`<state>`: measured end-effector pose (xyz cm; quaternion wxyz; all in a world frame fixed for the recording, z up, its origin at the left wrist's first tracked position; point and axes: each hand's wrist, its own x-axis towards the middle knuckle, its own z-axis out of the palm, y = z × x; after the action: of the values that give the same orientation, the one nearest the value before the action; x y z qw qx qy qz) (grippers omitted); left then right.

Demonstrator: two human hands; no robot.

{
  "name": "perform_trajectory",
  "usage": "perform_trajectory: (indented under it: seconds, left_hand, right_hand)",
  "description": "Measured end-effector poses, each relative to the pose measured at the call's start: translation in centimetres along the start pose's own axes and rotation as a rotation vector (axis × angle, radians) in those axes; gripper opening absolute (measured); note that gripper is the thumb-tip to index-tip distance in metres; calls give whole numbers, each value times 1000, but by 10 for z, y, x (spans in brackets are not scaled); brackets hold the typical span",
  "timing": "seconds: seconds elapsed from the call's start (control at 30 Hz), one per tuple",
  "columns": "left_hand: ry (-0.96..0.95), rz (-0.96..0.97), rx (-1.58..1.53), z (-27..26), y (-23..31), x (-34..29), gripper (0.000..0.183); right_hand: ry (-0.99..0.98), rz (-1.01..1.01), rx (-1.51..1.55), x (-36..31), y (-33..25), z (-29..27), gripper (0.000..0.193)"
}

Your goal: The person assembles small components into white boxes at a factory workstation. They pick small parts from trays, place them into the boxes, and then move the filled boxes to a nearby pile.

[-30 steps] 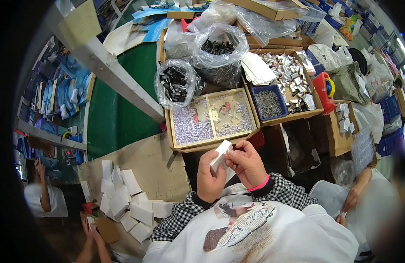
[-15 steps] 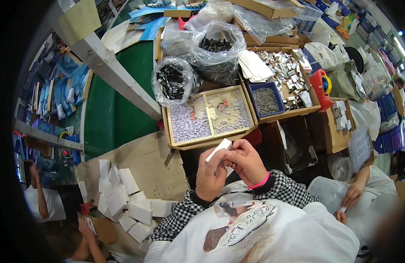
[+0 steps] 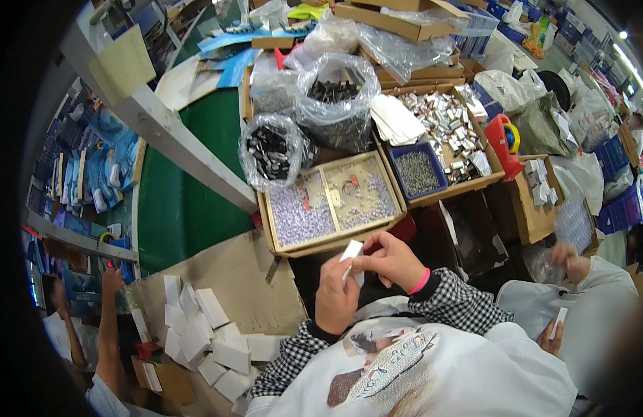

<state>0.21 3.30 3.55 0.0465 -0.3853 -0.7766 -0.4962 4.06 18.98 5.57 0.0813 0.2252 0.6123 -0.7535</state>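
In front of my chest, my left hand (image 3: pixel 335 295) is closed round a small white box (image 3: pixel 352 250), which stands tilted with its narrow top end showing. My right hand (image 3: pixel 394 264), with a pink band at its wrist, pinches the near side of the same box between thumb and fingertips. Just beyond both hands lies a divided wooden tray (image 3: pixel 330 205) filled with small pale lilac pieces. To my left, a loose heap of white boxes (image 3: pixel 210 306) lies on a cardboard sheet (image 3: pixel 259 302). What the fingertips touch on the box's underside is hidden.
Clear bags of black parts (image 3: pixel 269 156) stand behind the tray. A blue bin of small metal pieces (image 3: pixel 419 172) sits in a carton of silver parts (image 3: pixel 450 125). A slanted metal post (image 3: pixel 175 139) rises at left. Co-workers sit at right and lower left.
The box has tipped more upright and moved slightly down in my hands. At right, a co-worker's hand has lifted; at lower left, another person's arm now reaches up.
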Motion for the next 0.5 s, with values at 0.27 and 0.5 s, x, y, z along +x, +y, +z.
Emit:
perform_trajectory:
  seconds: [0.27, 0.5]
  left_hand:
    - [66, -267, -422, 0, -4, -5, 29]
    - [358, -658, -860, 1, -6, 5, 20]
  right_hand:
    - [121, -359, -771, 1, 9, -5, 50]
    - [18, -457, -508, 4, 17, 3, 41]
